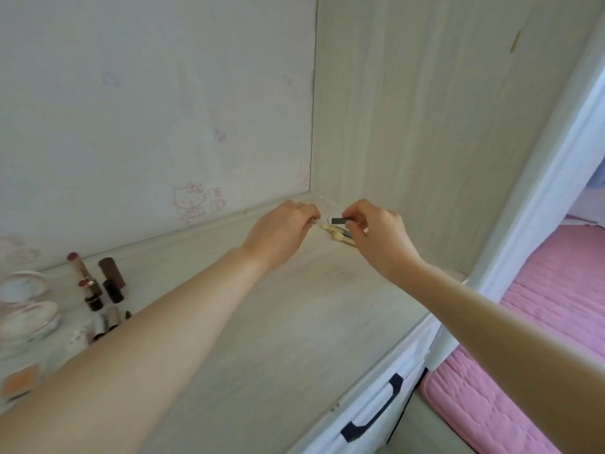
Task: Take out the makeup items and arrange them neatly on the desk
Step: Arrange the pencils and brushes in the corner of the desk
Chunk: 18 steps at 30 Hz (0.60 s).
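Forearms stretch out from me across the pale desk (294, 322) toward its far right corner, where my right hand (376, 237) pinches a small dark stick (339, 220) between thumb and fingertips, its long axis running left-right, pointing at my left hand (281, 231). Just below my right fingers lie cream-handled applicators (334, 231), flat on the desk, also lying left-right. My left hand curls beside them; whether it holds anything I cannot tell. Lipsticks (95, 283) and compacts (29, 309) stand well to the left of my left arm. Right hand is nearer the applicators
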Tool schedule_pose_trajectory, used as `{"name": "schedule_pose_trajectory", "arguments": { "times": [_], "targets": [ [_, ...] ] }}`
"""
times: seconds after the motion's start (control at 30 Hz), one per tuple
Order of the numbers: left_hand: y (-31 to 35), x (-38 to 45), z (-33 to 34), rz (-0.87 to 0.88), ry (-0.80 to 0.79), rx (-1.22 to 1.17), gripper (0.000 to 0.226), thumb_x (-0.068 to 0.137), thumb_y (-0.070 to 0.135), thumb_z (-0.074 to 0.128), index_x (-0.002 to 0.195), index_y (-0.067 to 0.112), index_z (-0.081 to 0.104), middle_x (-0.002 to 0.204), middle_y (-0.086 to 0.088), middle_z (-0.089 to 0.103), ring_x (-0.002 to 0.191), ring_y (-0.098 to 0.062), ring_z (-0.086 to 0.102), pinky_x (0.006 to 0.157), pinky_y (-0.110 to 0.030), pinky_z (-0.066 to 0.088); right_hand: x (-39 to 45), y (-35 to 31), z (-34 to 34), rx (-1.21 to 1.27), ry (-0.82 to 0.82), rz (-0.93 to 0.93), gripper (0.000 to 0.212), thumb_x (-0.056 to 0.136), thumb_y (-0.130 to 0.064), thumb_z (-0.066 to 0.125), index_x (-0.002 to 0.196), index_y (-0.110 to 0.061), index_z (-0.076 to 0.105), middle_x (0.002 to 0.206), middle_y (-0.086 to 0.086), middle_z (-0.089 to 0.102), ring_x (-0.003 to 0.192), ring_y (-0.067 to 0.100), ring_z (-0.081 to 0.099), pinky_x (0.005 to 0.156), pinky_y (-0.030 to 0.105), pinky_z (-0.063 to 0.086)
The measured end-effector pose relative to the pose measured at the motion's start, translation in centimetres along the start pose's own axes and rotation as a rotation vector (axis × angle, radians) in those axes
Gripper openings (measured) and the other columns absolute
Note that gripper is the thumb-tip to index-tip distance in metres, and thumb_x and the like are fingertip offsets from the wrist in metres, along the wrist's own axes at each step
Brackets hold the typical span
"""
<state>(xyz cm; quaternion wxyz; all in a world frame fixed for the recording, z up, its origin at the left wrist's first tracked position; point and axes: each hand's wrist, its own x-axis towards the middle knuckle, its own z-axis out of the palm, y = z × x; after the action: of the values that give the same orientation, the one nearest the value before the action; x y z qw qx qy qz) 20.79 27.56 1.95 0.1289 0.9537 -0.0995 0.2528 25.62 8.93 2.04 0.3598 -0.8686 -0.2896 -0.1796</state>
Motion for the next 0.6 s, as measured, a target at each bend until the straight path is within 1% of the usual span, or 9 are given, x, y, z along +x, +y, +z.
{"name": "schedule_pose_trajectory", "arguments": {
  "times": [0.1, 0.17, 0.23, 0.3, 0.37, 0.4, 0.47, 0.5, 0.6],
  "targets": [
    [0.4, -3.0, -2.0, -0.024, 0.021, -0.02, 0.023, 0.1, 0.016, 0.04, 0.114, 0.016, 0.059, 0.102, -0.001, 0.062, 0.101, -0.021, 0.049, 0.082, -0.04, 0.045, -1.9, -2.3, 0.0, 0.004, -0.025, -0.046, 0.012, 0.09, -0.017, 0.058, 0.101, -0.021, 0.063, 0.084, -0.007, 0.064, 0.08, 0.016, 0.061, 0.073, 0.032, 0.051],
    [0.6, -5.0, -3.4, -0.045, 0.042, -0.036, 0.025, 0.1, 0.016, 0.042, 0.118, 0.016, 0.058, 0.105, -0.001, 0.063, 0.103, -0.02, 0.05, 0.084, -0.039, 0.045, -3.2, -3.7, 0.0, 0.012, -0.027, -0.069, 0.011, 0.09, -0.018, 0.059, 0.098, -0.023, 0.064, 0.082, -0.008, 0.065, 0.079, 0.014, 0.061, 0.072, 0.032, 0.05],
    [0.9, -7.1, -4.7, -0.055, 0.079, -0.053, 0.024, 0.098, 0.015, 0.047, 0.118, 0.016, 0.058, 0.103, -0.001, 0.063, 0.102, -0.018, 0.052, 0.083, -0.037, 0.046, -4.3, -5.2, 0.1, 0.032, -0.029, -0.077, 0.01, 0.089, -0.019, 0.059, 0.097, -0.024, 0.065, 0.081, -0.009, 0.065, 0.077, 0.012, 0.06, 0.071, 0.028, 0.047],
    [1.1, -9.2, -6.0, -0.053, 0.106, -0.053, 0.019, 0.094, 0.015, 0.052, 0.112, 0.017, 0.059, 0.1, 0.001, 0.062, 0.099, -0.017, 0.054, 0.081, -0.036, 0.047, -5.4, -6.7, 0.3, 0.059, -0.043, -0.078, 0.01, 0.089, -0.02, 0.06, 0.096, -0.024, 0.065, 0.079, -0.01, 0.065, 0.076, 0.009, 0.059, 0.069, 0.023, 0.044],
    [1.1, -11.2, -7.2, -0.051, 0.115, -0.04, 0.014, 0.091, 0.015, 0.057, 0.105, 0.017, 0.058, 0.097, 0.004, 0.06, 0.094, -0.015, 0.053, 0.079, -0.036, 0.047, -6.5, -8.3, 0.6, 0.092, -0.064, -0.081, 0.009, 0.089, -0.02, 0.06, 0.095, -0.023, 0.066, 0.078, -0.009, 0.066, 0.076, 0.009, 0.059, 0.067, 0.017, 0.041],
    [1.0, -12.2, -7.8, -0.05, 0.112, -0.037, 0.012, 0.091, 0.015, 0.059, 0.102, 0.017, 0.058, 0.096, 0.005, 0.06, 0.091, -0.015, 0.053, 0.078, -0.035, 0.047, -7.0, -9.1, 0.8, 0.111, -0.075, -0.084, 0.009, 0.089, -0.019, 0.061, 0.095, -0.023, 0.067, 0.078, -0.007, 0.067, 0.076, 0.009, 0.059, 0.065, 0.012, 0.04],
    [0.8, -14.3, -8.9, -0.053, 0.098, -0.044, 0.009, 0.09, 0.014, 0.06, 0.099, 0.015, 0.057, 0.094, 0.004, 0.06, 0.087, -0.015, 0.055, 0.076, -0.036, 0.047, -8.1, -10.7, 1.3, 0.146, -0.103, -0.092, 0.009, 0.089, -0.018, 0.061, 0.094, -0.022, 0.067, 0.079, -0.007, 0.068, 0.077, 0.009, 0.061, 0.067, 0.007, 0.04],
    [0.8, -15.3, -9.4, -0.058, 0.094, -0.054, 0.008, 0.09, 0.013, 0.06, 0.098, 0.015, 0.057, 0.093, 0.003, 0.06, 0.085, -0.015, 0.056, 0.075, -0.036, 0.047, -8.6, -11.6, 1.6, 0.159, -0.12, -0.093, 0.009, 0.089, -0.018, 0.061, 0.094, -0.022, 0.067, 0.08, -0.006, 0.069, 0.078, 0.009, 0.061, 0.068, 0.008, 0.041],
    [0.5, -18.5, -10.8, -0.089, 0.101, -0.078, 0.006, 0.091, 0.014, 0.059, 0.097, 0.015, 0.058, 0.091, 0.005, 0.059, 0.081, -0.013, 0.057, 0.073, -0.033, 0.048, -10.2, -14.0, 2.8, 0.189, -0.152, -0.086, 0.009, 0.089, -0.018, 0.061, 0.093, -0.023, 0.068, 0.079, -0.005, 0.07, 0.08, 0.011, 0.063, 0.073, 0.022, 0.048]
  ]
}}
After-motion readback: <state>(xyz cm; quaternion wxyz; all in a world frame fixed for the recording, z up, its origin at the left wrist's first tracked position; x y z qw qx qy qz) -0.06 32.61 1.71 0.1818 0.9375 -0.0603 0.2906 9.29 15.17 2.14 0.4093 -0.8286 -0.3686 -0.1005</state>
